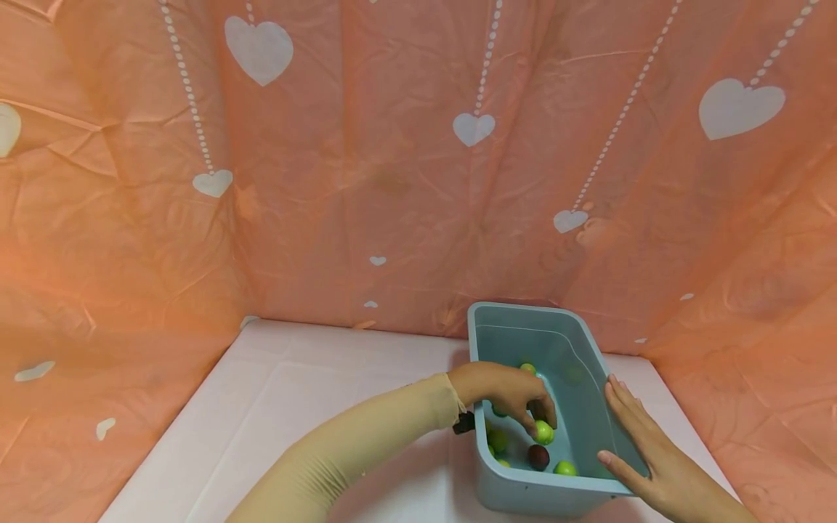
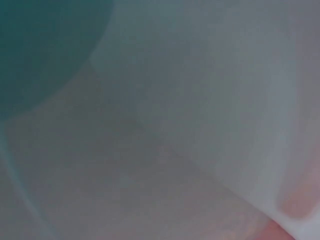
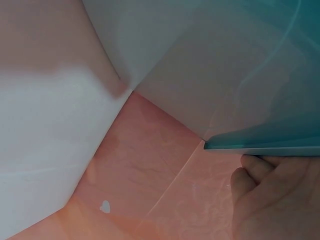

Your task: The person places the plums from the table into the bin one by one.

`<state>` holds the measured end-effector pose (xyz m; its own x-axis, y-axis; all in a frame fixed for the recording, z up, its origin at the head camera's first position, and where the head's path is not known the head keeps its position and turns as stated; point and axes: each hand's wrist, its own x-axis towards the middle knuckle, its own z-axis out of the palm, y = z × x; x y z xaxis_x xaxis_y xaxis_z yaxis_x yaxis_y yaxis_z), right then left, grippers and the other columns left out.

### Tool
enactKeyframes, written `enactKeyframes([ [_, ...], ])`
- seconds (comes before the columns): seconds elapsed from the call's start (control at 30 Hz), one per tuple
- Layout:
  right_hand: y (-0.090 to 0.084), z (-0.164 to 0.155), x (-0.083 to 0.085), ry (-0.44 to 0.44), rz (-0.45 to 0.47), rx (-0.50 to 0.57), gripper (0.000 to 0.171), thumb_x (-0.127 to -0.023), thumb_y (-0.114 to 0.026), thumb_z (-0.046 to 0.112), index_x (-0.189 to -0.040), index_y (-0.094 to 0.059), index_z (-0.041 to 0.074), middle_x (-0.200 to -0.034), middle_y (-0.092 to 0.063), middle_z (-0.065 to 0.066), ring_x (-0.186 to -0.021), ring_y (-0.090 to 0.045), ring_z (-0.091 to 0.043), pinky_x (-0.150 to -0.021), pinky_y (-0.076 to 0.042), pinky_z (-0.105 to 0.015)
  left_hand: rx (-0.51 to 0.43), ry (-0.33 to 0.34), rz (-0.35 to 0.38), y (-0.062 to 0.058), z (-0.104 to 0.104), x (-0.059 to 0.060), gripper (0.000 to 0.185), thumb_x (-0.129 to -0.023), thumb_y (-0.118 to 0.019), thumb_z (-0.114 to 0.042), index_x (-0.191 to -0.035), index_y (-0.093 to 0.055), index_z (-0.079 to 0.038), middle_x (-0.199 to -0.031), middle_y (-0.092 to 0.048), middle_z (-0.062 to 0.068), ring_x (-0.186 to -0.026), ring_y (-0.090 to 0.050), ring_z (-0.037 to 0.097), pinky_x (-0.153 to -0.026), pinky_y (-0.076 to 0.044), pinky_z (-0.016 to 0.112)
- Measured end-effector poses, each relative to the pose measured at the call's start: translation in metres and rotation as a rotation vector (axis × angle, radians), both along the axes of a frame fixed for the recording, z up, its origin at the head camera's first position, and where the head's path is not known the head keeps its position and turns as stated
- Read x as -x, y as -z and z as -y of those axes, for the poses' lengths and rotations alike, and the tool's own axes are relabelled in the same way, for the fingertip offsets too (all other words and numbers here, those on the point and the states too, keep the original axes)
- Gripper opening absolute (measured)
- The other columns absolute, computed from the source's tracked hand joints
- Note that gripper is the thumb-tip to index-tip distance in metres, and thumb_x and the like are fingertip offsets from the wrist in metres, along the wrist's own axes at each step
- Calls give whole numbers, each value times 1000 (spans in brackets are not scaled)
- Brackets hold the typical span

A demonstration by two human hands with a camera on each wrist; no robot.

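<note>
A light blue plastic bin (image 1: 523, 311) stands on the white table at the right. It holds several small green balls (image 1: 565, 468) and one dark red ball (image 1: 538, 457). My left hand (image 1: 539, 421) reaches down into the bin and its curled fingertips pinch a green ball (image 1: 546, 434). My right hand (image 1: 644, 443) lies flat with straight fingers along the bin's right rim, thumb at the near corner. In the right wrist view the hand (image 3: 270, 195) sits just under the bin's edge (image 3: 260, 145). The left wrist view is a blur of blue-grey bin wall.
The white table (image 1: 294, 407) stretches to the left of the bin. A pink cloth with white hearts (image 1: 392, 181) closes in the back and both sides. The bin stands close to the back right corner.
</note>
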<state>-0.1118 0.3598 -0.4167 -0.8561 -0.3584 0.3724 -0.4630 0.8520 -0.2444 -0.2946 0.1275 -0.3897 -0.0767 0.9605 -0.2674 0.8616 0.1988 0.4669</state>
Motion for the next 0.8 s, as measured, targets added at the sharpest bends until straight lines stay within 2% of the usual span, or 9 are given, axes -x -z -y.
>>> enactKeyframes([
  [0.27,0,0,0,2,1,6,99,-97,-80,23,-173,-18,8,-179,-16,-12,-161,4,5,-118,0,-3,33,-3,47,0,0,0,39,-101,-77,-12,-139,-72,-5,-137,-74,3,-119,-68,1,-97,-48,8],
  [0.43,0,1,0,4,8,11,98,-98,-79,23,-173,-17,9,-179,-16,-12,-161,4,4,-118,0,-3,22,-3,57,1,0,1,40,-103,-75,-12,-141,-70,-4,-140,-72,5,-123,-68,3,-100,-48,10],
  [0.57,0,1,0,12,22,8,98,-98,-78,24,-173,-16,10,-180,-15,-11,-159,6,8,-116,1,-1,-41,-11,24,1,2,1,39,-105,-73,-16,-143,-69,-7,-139,-73,2,-123,-67,0,-101,-47,9],
  [0.8,-2,1,0,12,39,16,98,-99,-77,24,-174,-14,12,-180,-13,-10,-159,5,8,-113,0,0,-235,-63,-79,-2,8,2,35,-108,-69,-25,-142,-71,-14,-136,-74,-6,-123,-64,-7,-103,-44,7],
])
